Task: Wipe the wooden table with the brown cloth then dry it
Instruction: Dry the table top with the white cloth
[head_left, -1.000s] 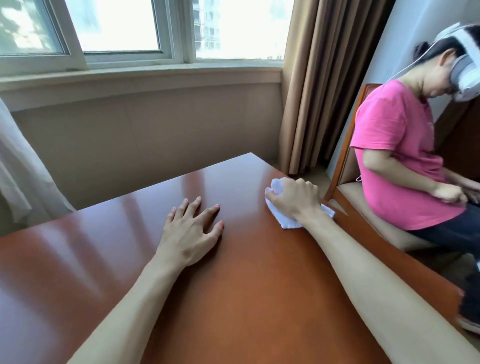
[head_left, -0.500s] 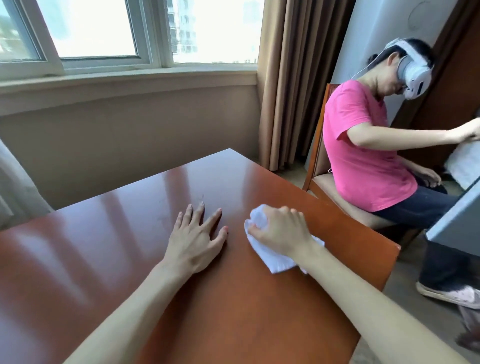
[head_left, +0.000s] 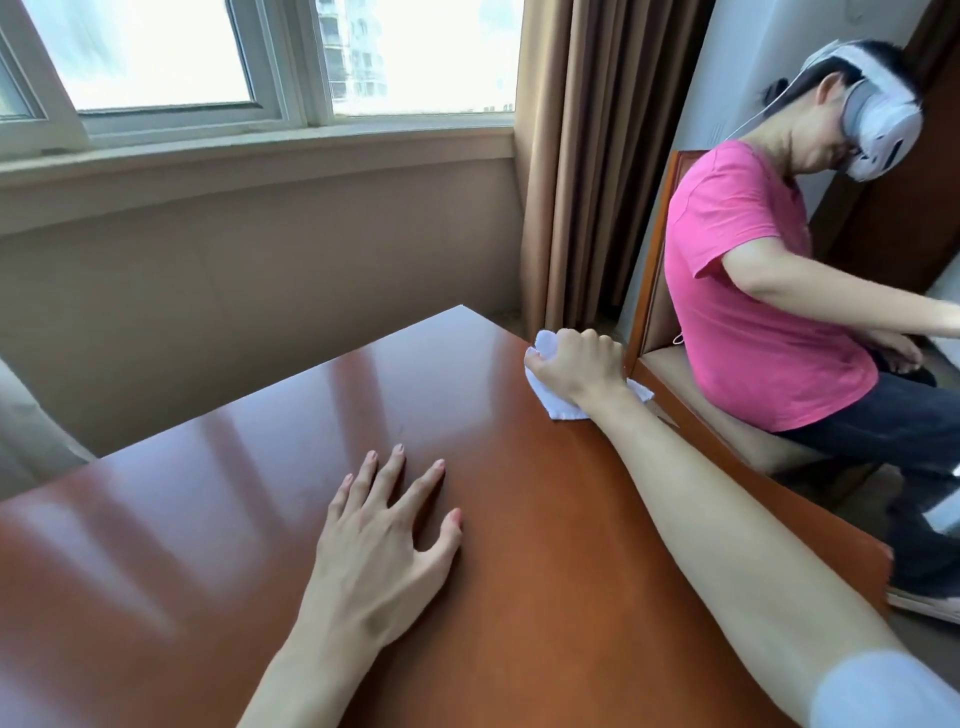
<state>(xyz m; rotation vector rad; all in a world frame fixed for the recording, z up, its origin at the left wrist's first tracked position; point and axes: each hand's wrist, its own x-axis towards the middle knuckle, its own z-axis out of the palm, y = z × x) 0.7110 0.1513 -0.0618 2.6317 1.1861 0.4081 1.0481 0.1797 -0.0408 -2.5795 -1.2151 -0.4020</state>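
Counted in the head view: one tabletop (head_left: 519, 597), one white cloth (head_left: 558, 405), two hands, left hand (head_left: 379, 556) and right hand (head_left: 576, 366), one seated person (head_left: 753, 291), one chair (head_left: 675, 364), one curtain (head_left: 592, 156).

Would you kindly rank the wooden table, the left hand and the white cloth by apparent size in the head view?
1. Wooden table
2. Left hand, though it is nearer the camera, which enlarges it
3. White cloth, partly hidden under the right hand

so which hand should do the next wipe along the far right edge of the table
Right. The right hand already grips the white cloth at that edge; the left hand lies flat mid-table, holding nothing.
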